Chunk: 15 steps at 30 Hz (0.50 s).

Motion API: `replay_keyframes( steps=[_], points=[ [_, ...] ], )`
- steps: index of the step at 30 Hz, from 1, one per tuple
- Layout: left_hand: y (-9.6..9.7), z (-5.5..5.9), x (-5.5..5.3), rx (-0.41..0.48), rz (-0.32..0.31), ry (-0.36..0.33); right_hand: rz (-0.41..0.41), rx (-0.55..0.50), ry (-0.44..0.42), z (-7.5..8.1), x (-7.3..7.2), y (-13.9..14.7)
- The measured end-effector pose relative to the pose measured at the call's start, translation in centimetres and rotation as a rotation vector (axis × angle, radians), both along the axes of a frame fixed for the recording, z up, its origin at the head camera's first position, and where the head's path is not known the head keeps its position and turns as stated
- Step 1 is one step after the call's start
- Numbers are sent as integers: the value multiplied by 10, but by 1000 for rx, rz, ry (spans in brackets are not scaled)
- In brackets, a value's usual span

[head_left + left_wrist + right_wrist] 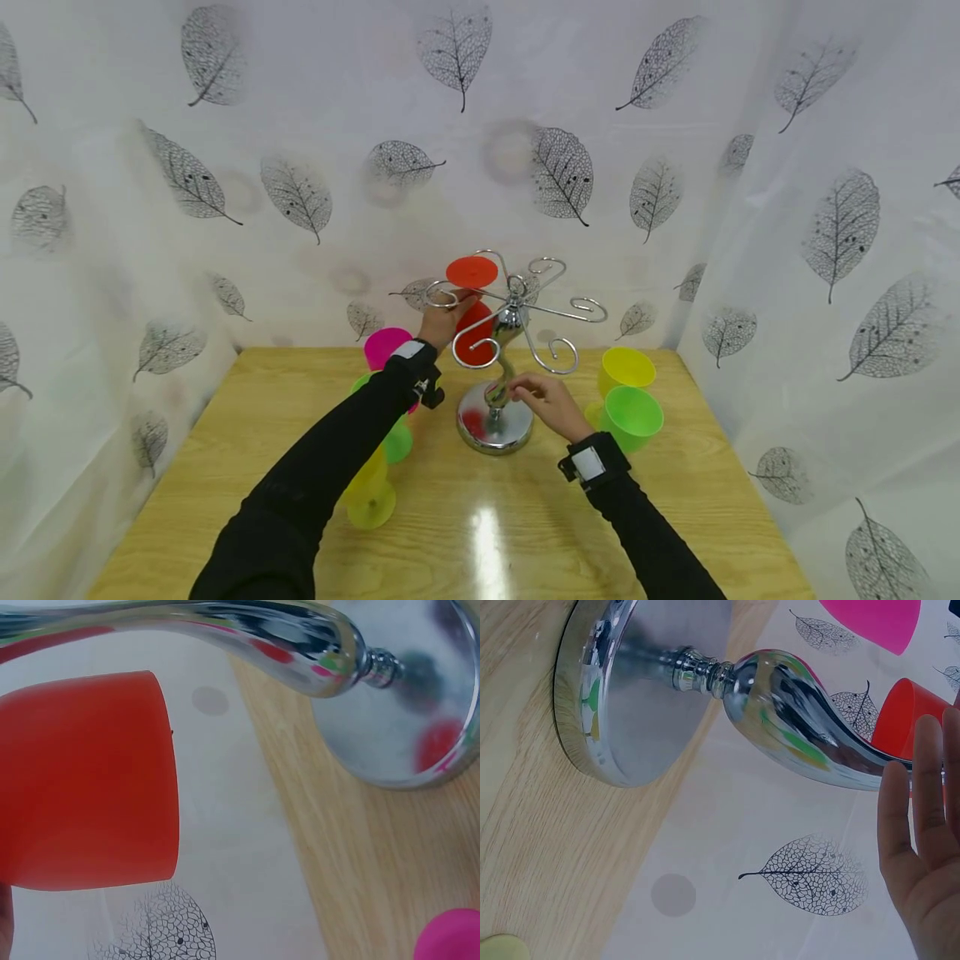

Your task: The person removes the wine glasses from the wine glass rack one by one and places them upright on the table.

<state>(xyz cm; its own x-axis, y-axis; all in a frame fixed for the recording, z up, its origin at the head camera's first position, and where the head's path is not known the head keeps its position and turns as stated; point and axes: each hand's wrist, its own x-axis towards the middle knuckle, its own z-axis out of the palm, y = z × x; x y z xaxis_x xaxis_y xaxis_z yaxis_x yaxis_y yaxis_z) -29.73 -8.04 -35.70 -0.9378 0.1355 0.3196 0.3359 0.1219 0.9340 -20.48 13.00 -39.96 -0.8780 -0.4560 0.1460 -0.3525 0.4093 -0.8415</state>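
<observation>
Red cup upside down, foot up, stem slotted in a wire arm of chrome rack at table centre. Long axis vertical, bowl hanging just right of left hand, fingers curled round cup at hook level. Right hand lower down, fingers straight, resting vs rack stem, nothing held. Left hand clearly nearer the cup.

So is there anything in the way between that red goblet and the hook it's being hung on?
Nothing visible blocks it. The left hand holds the red goblet upside down by its stem, already at a curled arm of the chrome rack. The right hand rests against the rack's stem, lower down.
</observation>
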Motion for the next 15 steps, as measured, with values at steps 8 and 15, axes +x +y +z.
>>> replay_keyframes(
  steps=[8, 15],
  points=[
    [-7, -4, -1, 38, 26, 6, 0, -15, 33, -3, -1, -1],
    [-15, -14, -7, -21, 102, 0, -22, -12, 54, -37, -20, 4]
  ],
)
